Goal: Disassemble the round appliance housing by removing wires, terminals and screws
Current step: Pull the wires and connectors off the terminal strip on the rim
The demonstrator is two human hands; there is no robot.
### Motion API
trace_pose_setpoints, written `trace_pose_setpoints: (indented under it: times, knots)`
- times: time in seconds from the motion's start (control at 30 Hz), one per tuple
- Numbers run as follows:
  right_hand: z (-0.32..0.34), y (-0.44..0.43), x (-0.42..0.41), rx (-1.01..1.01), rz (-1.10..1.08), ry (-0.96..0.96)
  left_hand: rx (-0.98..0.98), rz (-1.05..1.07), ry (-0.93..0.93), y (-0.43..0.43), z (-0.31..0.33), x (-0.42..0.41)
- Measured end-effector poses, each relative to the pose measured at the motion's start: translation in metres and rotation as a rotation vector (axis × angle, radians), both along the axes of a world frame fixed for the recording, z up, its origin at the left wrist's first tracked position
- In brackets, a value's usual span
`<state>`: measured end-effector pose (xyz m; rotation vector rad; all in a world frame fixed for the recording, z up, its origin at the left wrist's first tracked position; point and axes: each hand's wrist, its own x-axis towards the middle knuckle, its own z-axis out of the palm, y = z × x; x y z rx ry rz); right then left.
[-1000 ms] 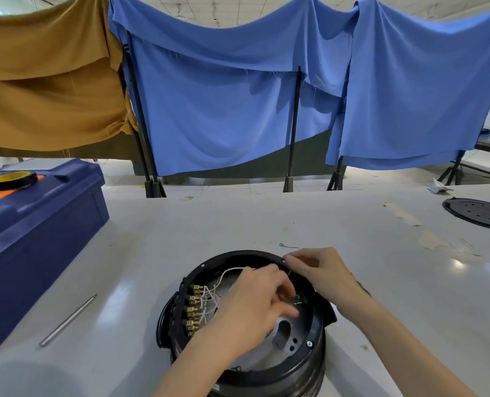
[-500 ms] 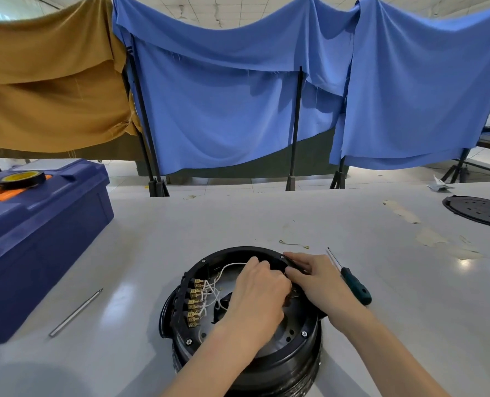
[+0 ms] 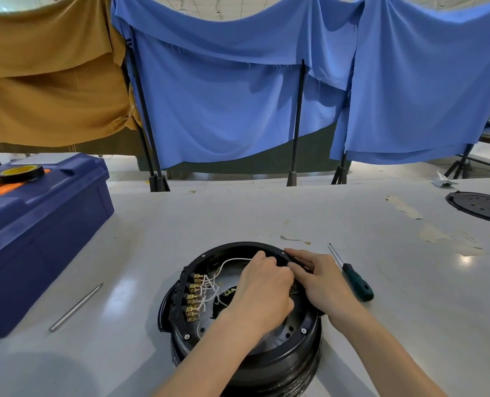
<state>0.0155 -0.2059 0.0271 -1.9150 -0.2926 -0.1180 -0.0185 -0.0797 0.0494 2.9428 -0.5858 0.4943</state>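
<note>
At the far left of the tabletop (image 3: 266,213) stood a blue toolbox (image 3: 43,224) with a roll of tape (image 3: 20,171) on its lid, and just right of it a slim metal rod (image 3: 76,307) lay loose. The round black housing (image 3: 281,365) sat at the near middle, open side up. Along its left inner wall a row of brass terminals (image 3: 192,299) carried white wires (image 3: 232,260) that looped across the interior, and the rim screws (image 3: 303,330) sat in their holes, so most of the stripping looked undone. The left hand (image 3: 264,290) reached down into the housing's far right part with its fingers curled; whatever they pinched was hidden beneath them and could not be told. The right hand (image 3: 321,279) lay across the far right rim, its fingertips meeting those of the left; whether it gripped the rim, a wire or nothing could not be told either. Beyond the housing a short wire piece (image 3: 294,240) lay by itself on the tabletop, likely one lead already taken out. A green-handled screwdriver (image 3: 357,285) rested just right of the right hand, unheld. Far to the right lay a black perforated plate (image 3: 481,206), apart from the work. By this showing the job stood early: perhaps one wire out, with the terminal row, remaining leads and screws all left.
</note>
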Motion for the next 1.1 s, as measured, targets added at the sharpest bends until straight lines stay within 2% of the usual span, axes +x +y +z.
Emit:
trace_pose_setpoints:
  times: [0.27, 0.57, 0.67, 0.77, 0.87, 1.1]
  knots:
    - [0.002, 0.000, -0.004, 0.002, 0.018, 0.002, 0.009, 0.039, 0.131, 0.003, -0.004, 0.003]
    - [0.004, 0.003, -0.006, -0.008, 0.000, -0.013, -0.104, 0.003, 0.130, 0.015, 0.001, -0.003]
    - [0.003, 0.004, -0.006, -0.007, -0.003, -0.001, -0.248, 0.037, 0.298, 0.020, 0.003, -0.005]
    - [0.003, 0.004, -0.006, 0.005, -0.011, 0.005, -0.285, 0.079, 0.461, 0.021, 0.008, -0.003]
    - [0.003, 0.004, -0.007, 0.014, -0.009, 0.003, -0.246, 0.083, 0.471, 0.021, 0.011, -0.002]
    - [0.003, 0.004, -0.006, 0.017, -0.021, 0.023, 0.007, 0.079, 0.309, 0.021, 0.009, -0.004]
